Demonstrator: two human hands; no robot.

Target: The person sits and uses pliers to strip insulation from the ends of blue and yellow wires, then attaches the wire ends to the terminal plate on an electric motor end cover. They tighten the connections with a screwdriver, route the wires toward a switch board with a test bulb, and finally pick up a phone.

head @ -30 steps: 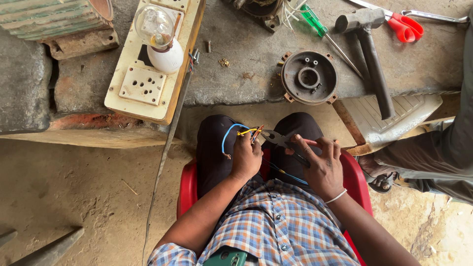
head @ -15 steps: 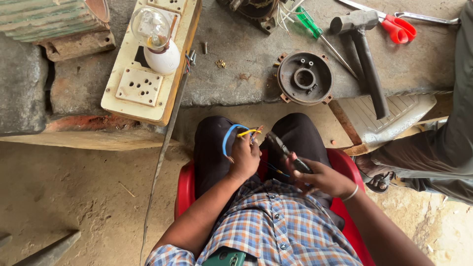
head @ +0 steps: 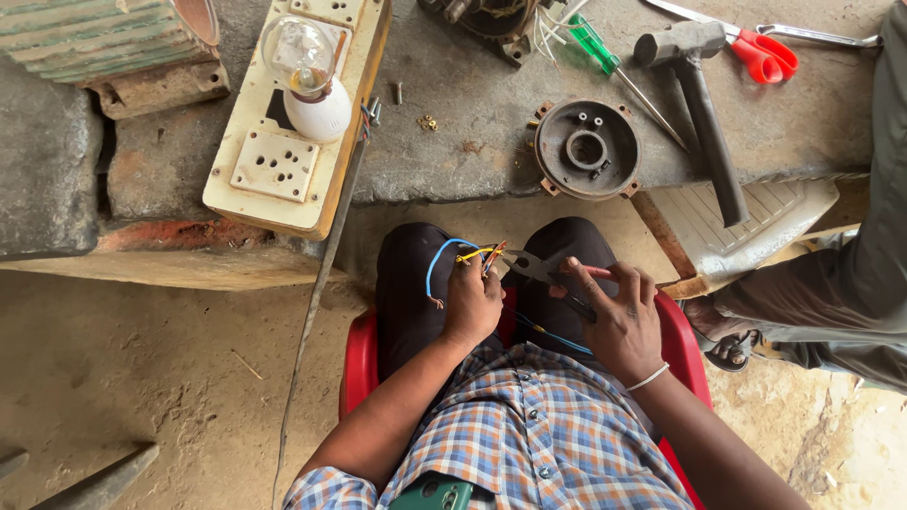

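Observation:
My left hand (head: 472, 304) is closed on a small bundle of coloured wires (head: 468, 255): blue, yellow and red strands that loop over my left knee. In my right hand (head: 619, 316) I grip pliers (head: 537, 269) with red handles. Their jaws point left and meet the wire ends just above my left hand. Both hands sit over my lap, above dark trousers, on a red plastic chair (head: 359, 364). A blue wire trails back between my knees.
On the stone ledge lie a cream switchboard (head: 274, 165) with a bulb (head: 300, 52), a round metal motor cover (head: 586, 149), a hammer (head: 704, 104), a green screwdriver (head: 605, 52) and red-handled scissors (head: 765, 52). Another person's leg (head: 831, 293) is at the right. Bare ground lies left.
My right hand dropped toward my lap half a second ago, then rose again, bringing the pliers' jaws back to the wire ends. The left hand stayed put.

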